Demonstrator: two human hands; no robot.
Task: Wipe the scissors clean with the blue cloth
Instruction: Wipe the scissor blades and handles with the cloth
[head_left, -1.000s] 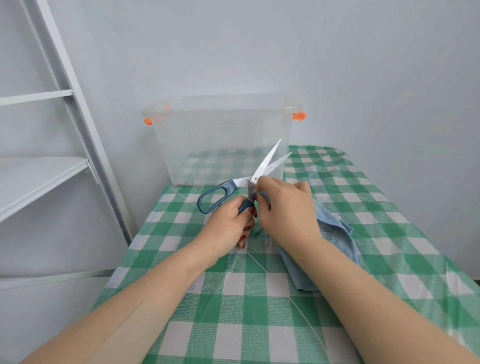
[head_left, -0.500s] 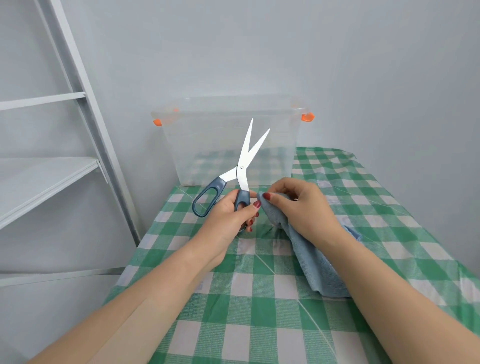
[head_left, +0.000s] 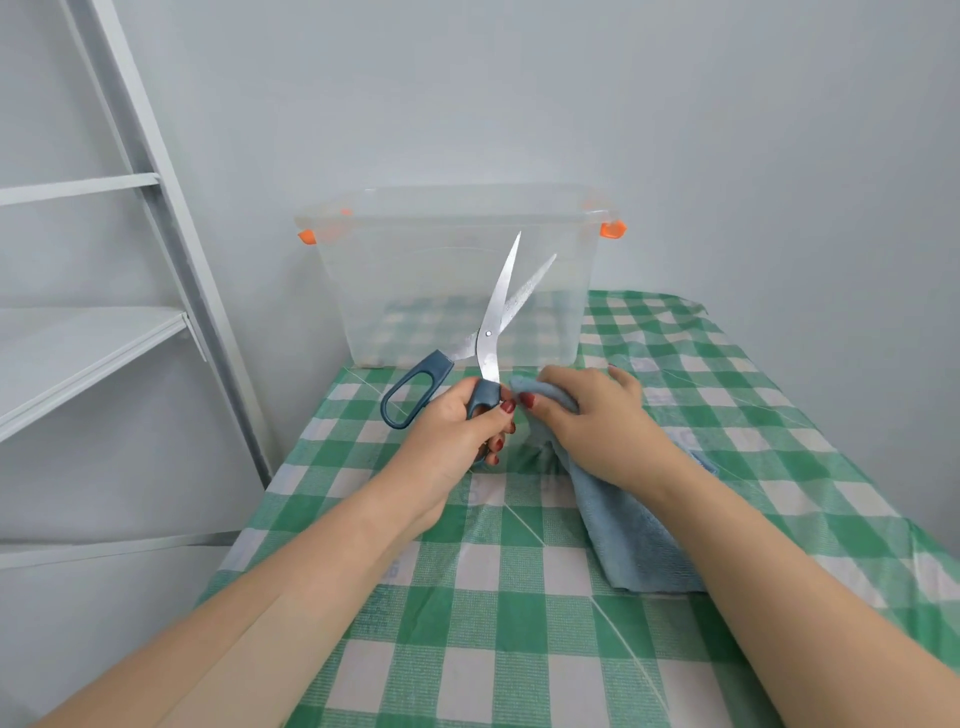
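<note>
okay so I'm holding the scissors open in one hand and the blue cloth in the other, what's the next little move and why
Probably bring the blue cloth in your right hand up onto the nearer blade. The scissors stand open in your left hand, blades bare and speckled, and the cloth sits beside the handle, not on the blades.

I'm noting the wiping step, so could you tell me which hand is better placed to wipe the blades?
Probably the right hand: it grips the blue cloth beside the scissors, which the left hand holds.

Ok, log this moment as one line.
left hand: grips scissors handle, blades open, tips up | right hand: holds blue cloth beside blades, not touching | behind: clear bin
</note>
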